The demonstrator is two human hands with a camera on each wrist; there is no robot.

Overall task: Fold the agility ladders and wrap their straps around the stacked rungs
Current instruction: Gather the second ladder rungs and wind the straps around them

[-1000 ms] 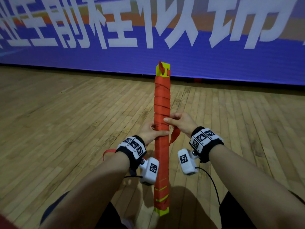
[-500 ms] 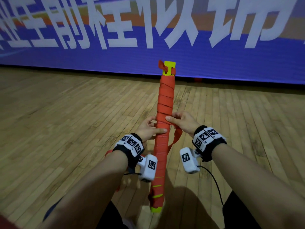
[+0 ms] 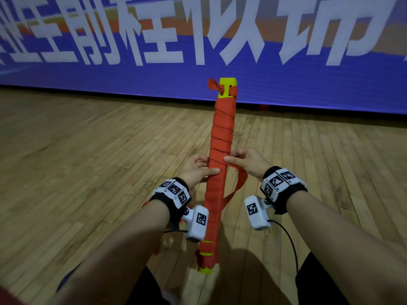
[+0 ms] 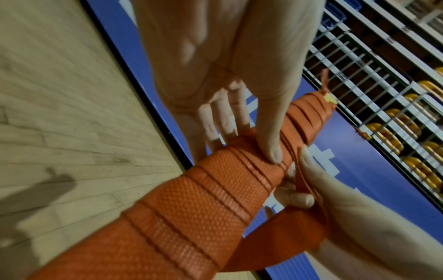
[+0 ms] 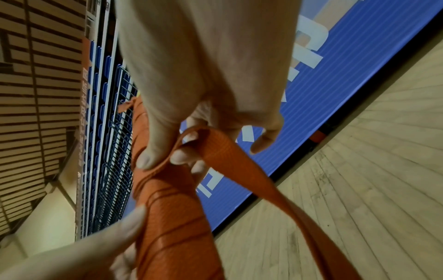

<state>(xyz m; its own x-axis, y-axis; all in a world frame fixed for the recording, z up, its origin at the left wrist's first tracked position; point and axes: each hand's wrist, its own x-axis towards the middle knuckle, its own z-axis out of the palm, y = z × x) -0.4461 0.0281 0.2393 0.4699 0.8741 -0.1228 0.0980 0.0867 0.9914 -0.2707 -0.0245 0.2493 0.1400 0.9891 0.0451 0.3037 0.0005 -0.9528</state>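
A long bundle of stacked yellow rungs [image 3: 228,81], wound in orange strap [image 3: 220,137], points away from me above the wooden floor. My left hand [image 3: 199,168] grips the bundle at mid-length, thumb pressed on top [image 4: 272,151] and fingers underneath. My right hand [image 3: 242,160] pinches the loose strap [image 5: 210,144] between thumb and fingers against the bundle's right side. The free strap tail [image 3: 236,188] hangs down to the right and runs back under the bundle. A knotted strap end [image 3: 214,84] sticks out at the far tip.
Wooden gym floor [image 3: 88,172] spreads all around. A blue banner [image 3: 132,80] with white characters lines the far wall. The wrist views show railings and rows of yellow seats [image 4: 407,117] above it. My legs sit at the bottom edge.
The bundle has turned and tilted slightly, its far end now leaning right. Both hands shifted a little up along it, the right keeping its pinch on the strap.
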